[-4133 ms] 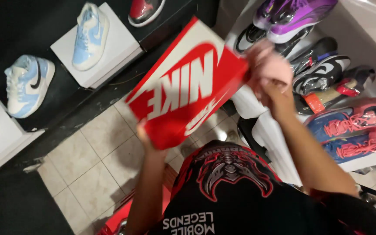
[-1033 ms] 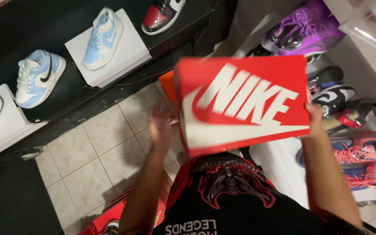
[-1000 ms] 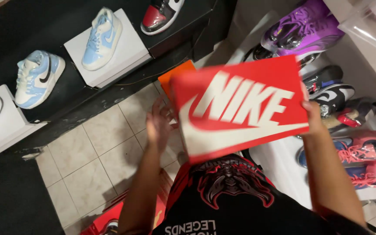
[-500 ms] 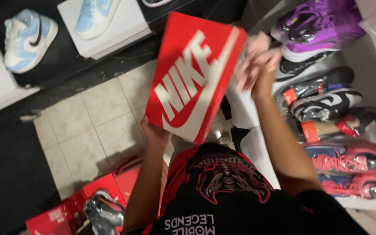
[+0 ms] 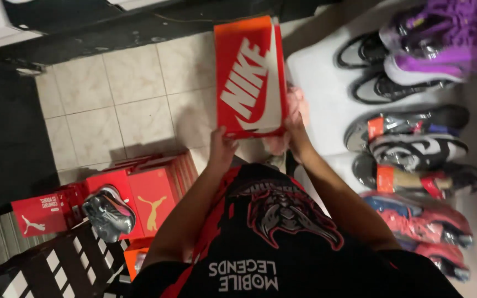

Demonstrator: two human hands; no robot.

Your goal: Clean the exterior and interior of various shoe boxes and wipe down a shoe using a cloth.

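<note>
Red shoe box (image 5: pixel 249 77) held upright over tile floor (image 5: pixel 122 105). Bottom corners pinched by left hand (image 5: pixel 222 149) and right hand (image 5: pixel 293 129). Cardboard judged light, stiff, easily dented; best gripped by edges.

Both hands held a red shoe box upright over a tiled floor.

The red shoe box (image 5: pixel 249 77), its lid marked with a large white logo, stood on end above the beige tiled floor (image 5: pixel 117 105). The left hand (image 5: pixel 222 148) gripped its lower left corner, and the right hand (image 5: pixel 295 129) clasped its lower right edge together with a pink cloth (image 5: pixel 296 107). On the right, a white shelf (image 5: pixel 321 83) carried a row of sneakers, purple sneakers (image 5: pixel 443 44) farthest away and red sneakers (image 5: pixel 420 223) nearest. At lower left lay a stack of red boxes (image 5: pixel 139 190) with a silver shoe (image 5: pixel 109 212) resting against them.
</note>
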